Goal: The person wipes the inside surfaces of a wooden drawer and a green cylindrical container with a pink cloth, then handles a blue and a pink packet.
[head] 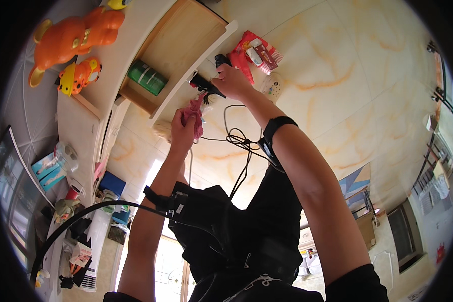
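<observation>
My left hand point(184, 126) grips a crumpled pink cloth point(197, 113), its upper end touching or close to some dark strands below a black object. Up and to the right, my right hand point(232, 81) is closed around that black handheld object point(207, 83), which has a small red part near its left end. Another dark part point(222, 60) shows beyond my fingers; whether both belong to one item I cannot tell. Just left of the hands, an open wooden drawer point(177, 34) holds a green cylindrical container point(147, 77) lying on its side.
A red plastic bag point(247, 49) with a small dark red box point(266, 56) lies on the marbled floor point(324, 83). Orange figurines point(75, 37) stand on the white cabinet point(136, 22). Tangled black cables point(241, 137) hang between my arms. A slippered foot point(272, 87) is beside my right wrist.
</observation>
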Tool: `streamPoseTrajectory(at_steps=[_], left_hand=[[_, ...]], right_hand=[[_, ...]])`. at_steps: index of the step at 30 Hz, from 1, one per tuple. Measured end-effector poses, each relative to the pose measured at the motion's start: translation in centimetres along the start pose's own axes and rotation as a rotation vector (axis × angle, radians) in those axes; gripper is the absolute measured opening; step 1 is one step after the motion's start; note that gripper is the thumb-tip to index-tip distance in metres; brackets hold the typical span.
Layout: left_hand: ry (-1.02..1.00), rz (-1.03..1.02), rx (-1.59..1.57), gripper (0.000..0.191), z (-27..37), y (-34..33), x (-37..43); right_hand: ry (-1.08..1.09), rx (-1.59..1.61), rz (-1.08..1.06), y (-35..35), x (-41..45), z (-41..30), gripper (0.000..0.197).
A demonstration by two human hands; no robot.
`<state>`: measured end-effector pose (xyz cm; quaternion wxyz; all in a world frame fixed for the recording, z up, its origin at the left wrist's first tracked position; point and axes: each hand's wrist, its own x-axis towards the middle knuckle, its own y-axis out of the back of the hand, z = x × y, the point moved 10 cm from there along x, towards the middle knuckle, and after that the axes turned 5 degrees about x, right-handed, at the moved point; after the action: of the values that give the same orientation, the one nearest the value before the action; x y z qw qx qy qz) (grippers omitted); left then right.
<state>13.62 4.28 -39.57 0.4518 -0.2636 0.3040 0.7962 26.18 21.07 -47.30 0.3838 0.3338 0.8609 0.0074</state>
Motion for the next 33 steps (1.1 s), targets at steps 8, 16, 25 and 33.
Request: streamPoseTrajectory(at_steps=[8,16,25,33], left_hand=[[0.067,0.117,0.049,0.010,-8.2,5.5,-2.3],[0.290,0.228,-0.269,0.017,-23.2,8.0,-4.0],[0.422,0.188,-0.381,0.016,-31.4,8.2,-3.1],[0.437,0.120,-0.513,0.012,-34.5,8.8,-2.7]], right_hand=[[-0.156,0.023,0.033,-6.3,-3.0,6.5,0.047],[-0.272,-0.247,-0.176,-17.0,-3.8,12.5,0.053],[-0.321,-0.296,-0.175,-28.0,-0.4,18.7,0.086],[-0.441,-0.349,0.109,-31.8,2.2,22.2,0.091]])
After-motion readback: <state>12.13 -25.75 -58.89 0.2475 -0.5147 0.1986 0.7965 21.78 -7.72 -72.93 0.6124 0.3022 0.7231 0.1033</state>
